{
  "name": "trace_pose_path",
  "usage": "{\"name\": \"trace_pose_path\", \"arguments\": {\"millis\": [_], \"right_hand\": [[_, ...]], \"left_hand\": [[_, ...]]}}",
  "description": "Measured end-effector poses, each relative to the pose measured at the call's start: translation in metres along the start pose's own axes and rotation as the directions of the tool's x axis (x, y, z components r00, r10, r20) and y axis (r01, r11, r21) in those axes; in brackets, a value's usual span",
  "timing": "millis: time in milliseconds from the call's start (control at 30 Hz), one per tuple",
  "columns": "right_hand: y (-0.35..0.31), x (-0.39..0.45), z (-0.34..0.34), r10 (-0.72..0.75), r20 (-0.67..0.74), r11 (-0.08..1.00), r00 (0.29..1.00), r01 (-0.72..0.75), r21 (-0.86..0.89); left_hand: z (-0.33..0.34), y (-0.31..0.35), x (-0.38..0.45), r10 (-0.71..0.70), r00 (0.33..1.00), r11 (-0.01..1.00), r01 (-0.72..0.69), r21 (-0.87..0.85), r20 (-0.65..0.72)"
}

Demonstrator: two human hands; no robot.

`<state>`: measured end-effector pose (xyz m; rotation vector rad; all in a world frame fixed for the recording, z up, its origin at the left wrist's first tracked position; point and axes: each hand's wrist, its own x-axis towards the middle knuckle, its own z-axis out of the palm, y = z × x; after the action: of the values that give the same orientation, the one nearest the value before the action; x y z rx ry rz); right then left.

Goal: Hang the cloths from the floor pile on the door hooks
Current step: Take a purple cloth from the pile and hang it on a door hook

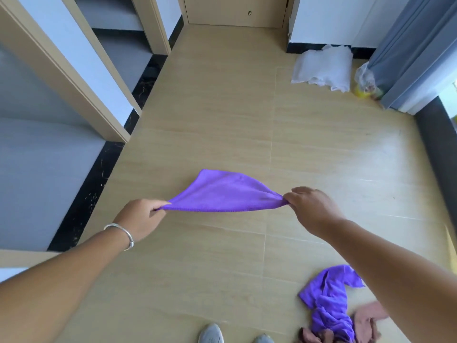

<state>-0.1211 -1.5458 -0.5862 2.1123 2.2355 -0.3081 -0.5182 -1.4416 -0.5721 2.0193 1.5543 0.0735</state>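
Note:
A purple cloth (222, 193) is stretched out in the air between my two hands, above the tan floor. My left hand (142, 217), with a silver bangle at the wrist, pinches its left corner. My right hand (312, 206) pinches its right corner. The cloth's far edge sags forward into a point. At the bottom right the floor pile (329, 310) holds another crumpled purple cloth and pinkish-brown cloths, partly hidden behind my right forearm. No door hooks are in sight.
A closed tan door (237, 11) stands at the far end. White shelving with tan frames (74, 78) lines the left. A white bag (324, 66) and a clear bag with yellow contents (364, 82) lie by grey curtains (415, 53). My grey shoes (211, 334) show below.

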Motion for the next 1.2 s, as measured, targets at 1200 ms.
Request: {"name": "trace_pose_path", "arguments": {"millis": [1200], "right_hand": [[0.037,0.236,0.487,0.565,-0.052,0.638,0.824,-0.396,0.661]], "left_hand": [[0.392,-0.261,0.298,-0.337,0.929,0.889,0.263,-0.374,-0.15]]}}
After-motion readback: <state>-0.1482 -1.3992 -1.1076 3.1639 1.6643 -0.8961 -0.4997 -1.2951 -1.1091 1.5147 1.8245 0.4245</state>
